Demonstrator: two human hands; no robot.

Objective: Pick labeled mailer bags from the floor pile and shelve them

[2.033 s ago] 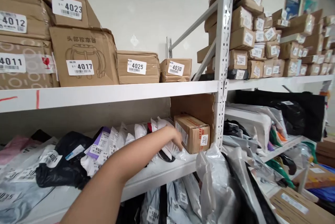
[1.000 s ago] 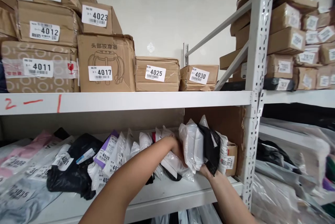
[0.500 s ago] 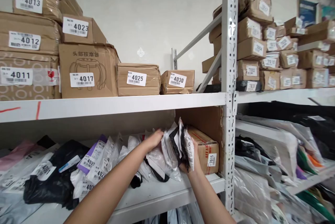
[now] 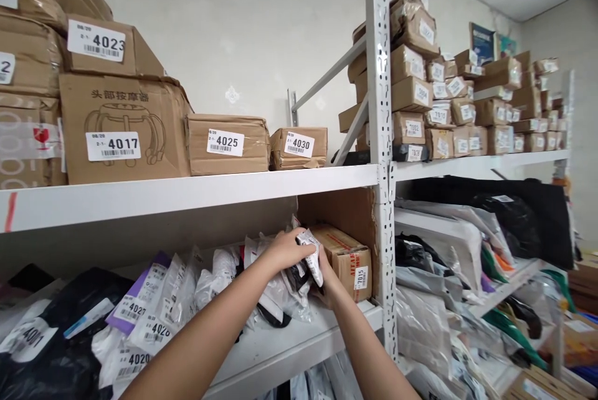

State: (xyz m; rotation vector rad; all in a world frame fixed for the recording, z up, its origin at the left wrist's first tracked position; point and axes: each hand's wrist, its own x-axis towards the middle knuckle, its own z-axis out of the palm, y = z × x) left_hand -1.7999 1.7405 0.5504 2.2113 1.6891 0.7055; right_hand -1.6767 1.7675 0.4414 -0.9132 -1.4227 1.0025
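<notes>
My left hand (image 4: 287,250) and my right hand (image 4: 327,276) meet at a bundle of small plastic parcels (image 4: 306,261), white and black, on the middle shelf (image 4: 280,341). Both hands are closed round that bundle, the left from above, the right from below and behind. The bundle stands at the right end of a row of labelled poly-bag parcels (image 4: 154,303). Just right of it sits a small brown carton marked 7015 (image 4: 348,260), against the steel upright (image 4: 380,169).
The upper shelf (image 4: 187,194) carries cartons numbered 4017 (image 4: 116,129), 4025 (image 4: 227,143) and 4030 (image 4: 299,146). Right of the upright, a second rack holds many small labelled cartons (image 4: 448,113) above and heaped bags (image 4: 467,244) below.
My right hand came up with a bundle of parcels and brought it in beside the row. Both hands have since pushed it down against the 7015 carton. The view has swung right.
</notes>
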